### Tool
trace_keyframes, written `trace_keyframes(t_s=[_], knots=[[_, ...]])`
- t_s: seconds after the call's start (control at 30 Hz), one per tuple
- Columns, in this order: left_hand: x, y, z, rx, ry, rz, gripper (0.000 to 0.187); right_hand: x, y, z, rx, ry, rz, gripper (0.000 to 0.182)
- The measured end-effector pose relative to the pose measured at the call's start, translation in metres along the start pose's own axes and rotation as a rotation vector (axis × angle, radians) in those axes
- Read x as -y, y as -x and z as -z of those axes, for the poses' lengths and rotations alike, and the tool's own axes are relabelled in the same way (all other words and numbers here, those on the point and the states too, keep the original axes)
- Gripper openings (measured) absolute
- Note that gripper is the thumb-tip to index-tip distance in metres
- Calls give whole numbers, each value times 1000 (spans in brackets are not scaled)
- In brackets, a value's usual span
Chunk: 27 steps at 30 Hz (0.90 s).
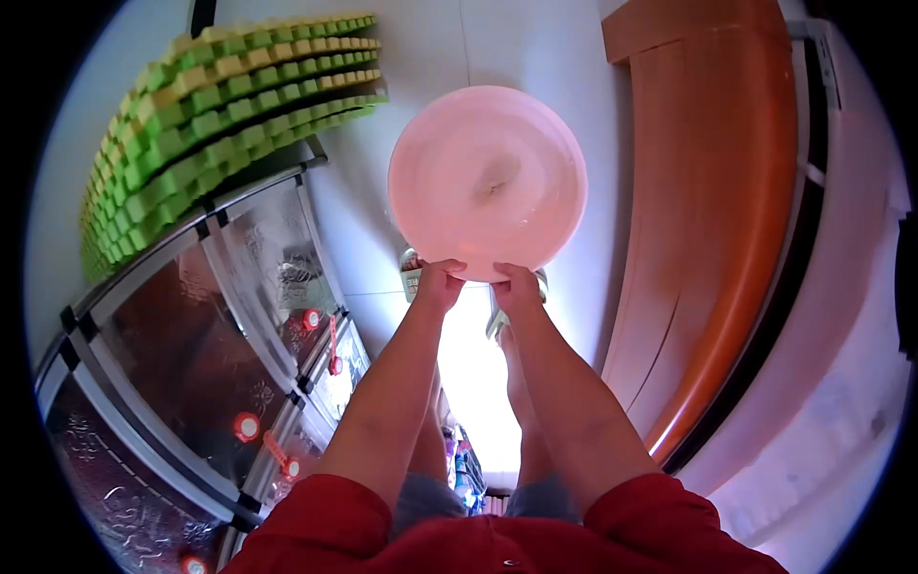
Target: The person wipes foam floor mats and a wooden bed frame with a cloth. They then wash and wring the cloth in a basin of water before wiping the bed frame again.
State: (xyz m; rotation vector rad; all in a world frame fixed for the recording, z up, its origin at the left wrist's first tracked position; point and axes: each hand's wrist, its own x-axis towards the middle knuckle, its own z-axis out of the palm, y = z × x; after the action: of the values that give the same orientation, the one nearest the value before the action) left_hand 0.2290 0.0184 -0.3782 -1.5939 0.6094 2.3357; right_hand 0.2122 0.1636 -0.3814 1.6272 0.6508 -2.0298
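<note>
Right now I see both hands held out in front, close together, gripping the near rim of a pink basin (488, 177). My left hand (440, 284) pinches the rim with the thumb on top, and my right hand (516, 285) does the same just beside it. The basin is up in the air, tipped so that I look at its round face.

To hold it well, I think the hands should move farther apart along the rim. With both of them at one spot, the far side could dip or swing. A firm, even grip would keep it steady.

Looking at the basin, I see a pale smudge near the middle, maybe a little water or a mark. I cannot tell which. No other thing shows in it.

On the left is a cabinet with shiny doors (182, 354), with green and yellow foam mats (220, 115) beyond it. On the right stands an orange wooden board (717, 210).
</note>
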Motion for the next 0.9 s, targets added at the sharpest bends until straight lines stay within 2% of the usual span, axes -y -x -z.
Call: trace_keyframes(t_s=[0.07, 0.17, 0.6, 0.8, 0.87, 0.9], knots=[[12, -11, 17, 52, -32, -46, 49, -10, -19, 17, -12, 9, 17, 49], [28, -49, 44, 70, -102, -15, 48, -14, -33, 26, -7, -22, 52, 49], [29, -122, 65, 208, -210, -15, 46, -25, -100, 50, 97, -69, 58, 44], [16, -119, 54, 121, -271, -25, 44, -13, -84, 57, 73, 47, 46, 34], [14, -114, 53, 113, -293, -53, 45, -13, -100, 74, 59, 99, -50, 30], [13, -106, 54, 27, -465, -64, 42, -8, -96, 72, 39, 206, -36, 31]])
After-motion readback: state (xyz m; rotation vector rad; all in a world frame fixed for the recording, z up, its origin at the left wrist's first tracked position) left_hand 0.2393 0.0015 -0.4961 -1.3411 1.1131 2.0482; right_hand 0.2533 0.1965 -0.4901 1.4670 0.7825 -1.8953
